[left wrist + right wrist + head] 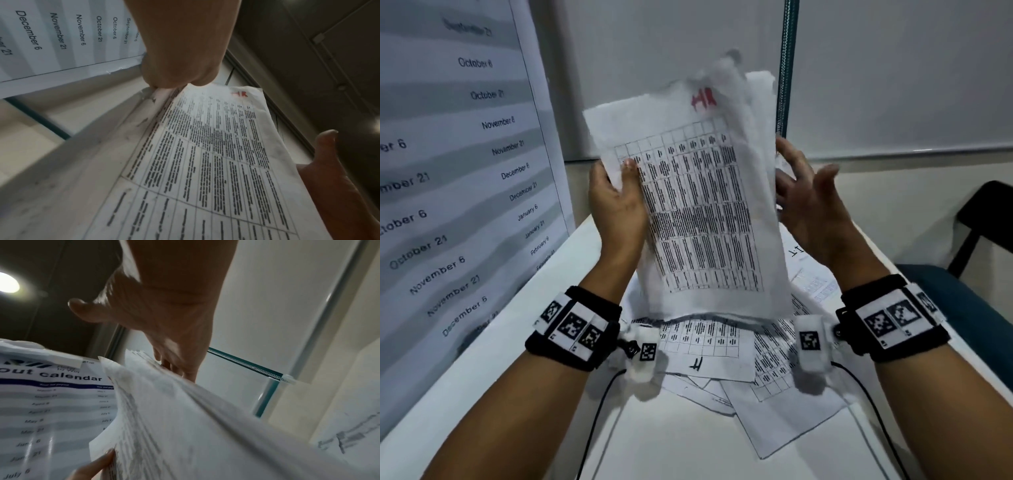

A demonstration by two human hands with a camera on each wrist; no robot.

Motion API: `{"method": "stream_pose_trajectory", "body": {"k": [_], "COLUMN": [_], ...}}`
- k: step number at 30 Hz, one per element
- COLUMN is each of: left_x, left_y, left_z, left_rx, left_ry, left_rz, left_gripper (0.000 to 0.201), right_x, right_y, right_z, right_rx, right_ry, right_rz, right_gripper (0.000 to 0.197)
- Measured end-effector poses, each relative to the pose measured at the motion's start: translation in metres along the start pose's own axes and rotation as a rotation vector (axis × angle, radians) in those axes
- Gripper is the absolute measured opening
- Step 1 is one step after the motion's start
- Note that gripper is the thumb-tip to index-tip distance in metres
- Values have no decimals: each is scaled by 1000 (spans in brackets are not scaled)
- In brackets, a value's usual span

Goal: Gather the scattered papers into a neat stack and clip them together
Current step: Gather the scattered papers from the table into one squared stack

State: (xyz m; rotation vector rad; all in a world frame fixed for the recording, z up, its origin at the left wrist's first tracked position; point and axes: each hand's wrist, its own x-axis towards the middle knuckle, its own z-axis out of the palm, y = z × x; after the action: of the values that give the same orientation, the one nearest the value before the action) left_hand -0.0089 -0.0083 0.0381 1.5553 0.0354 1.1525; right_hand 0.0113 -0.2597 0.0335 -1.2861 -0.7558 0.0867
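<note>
— Head view: where's the stack?
— Raised above the table, left hand pinching its left edge.
— Right hand?
— Fingers spread, relaxed, against the right edge. More papers lie below.

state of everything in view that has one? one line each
Left hand: pinching the held stack's left edge.
Right hand: fingers spread, at the stack's right edge.
Held stack: lifted upright, edges uneven, no clip visible.
Loose papers: scattered flat on table.
Wall calendar: hanging.
</note>
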Motion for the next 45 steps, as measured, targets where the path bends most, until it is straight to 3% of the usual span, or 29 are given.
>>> {"method": "stream_pose_trajectory", "body": {"k": [3, 6, 9, 11, 14, 16, 18, 19, 21, 22, 24, 25, 27, 30, 33, 36, 38, 40, 42, 45], "left_x": [-4, -14, -21, -22, -20, -16, -12, -13, -22, -31, -56, -70, -100, -139, -142, -124, -113, -103, -85, -46], "left_y": [4, 12, 21, 26, 27, 18, 2, -3, -3, 1, 6, 5, 0, -3, -4, -9, -8, 3, 19, 42], "left_z": [4, 6, 6, 6, 6, 7, 5, 1, -6, -8, -7, -4, 4, 11, 14, 20, 23, 24, 22, 15], "left_rx": [-23, -139, -230, -293, -339, -120, 242, 398, 570, 619, 698, 763, 868, 886, 942, 899, 837, 714, 533, 322], "left_ry": [-48, -186, -330, -282, -271, -374, -461, -466, -560, -717, -1181, -1382, -1599, -1710, -1655, -1626, -1626, -1622, -1596, -1339], "left_rz": [-23, -84, -211, -225, -284, -283, -213, -134, 99, 206, 368, 470, 786, 1207, 1441, 1640, 1615, 1471, 1152, 658], "left_gripper": [13, 8, 13, 10, 6, 31, 57, 61, 48, 35, 23, 29, 49, 46, 41, 21, 19, 19, 18, 16], "right_x": [2, 5, 5, 6, 4, 2, 1, 1, 1, 0, -1, -1, -2, -5, -4, -5, -5, -7, -10, -13], "right_y": [1, 11, 19, 19, 16, 11, 3, -2, -15, -22, -33, -36, -43, -46, -48, -49, -50, -53, -56, -62], "right_z": [3, 1, -4, -7, -5, -5, -12, -18, -29, -35, -44, -48, -52, -56, -58, -62, -63, -63, -67, -71], "right_rx": [-251, -532, -248, -37, -190, -346, -416, -415, -373, -346, -303, -287, -264, -255, -250, -213, -183, -169, -148, -92], "right_ry": [5, 195, 375, 351, 281, 343, 484, 552, 684, 740, 815, 833, 850, 854, 864, 891, 891, 909, 947, 1006], "right_rz": [-25, 14, -2, 11, 98, 119, 89, 58, -18, -58, -131, -152, -161, -178, -176, -157, -153, -147, -165, -190], "right_gripper": [115, 70, 30, 24, 27, 23, 26, 28, 25, 21, 18, 18, 18, 17, 15, 33, 27, 20, 22, 22]}}
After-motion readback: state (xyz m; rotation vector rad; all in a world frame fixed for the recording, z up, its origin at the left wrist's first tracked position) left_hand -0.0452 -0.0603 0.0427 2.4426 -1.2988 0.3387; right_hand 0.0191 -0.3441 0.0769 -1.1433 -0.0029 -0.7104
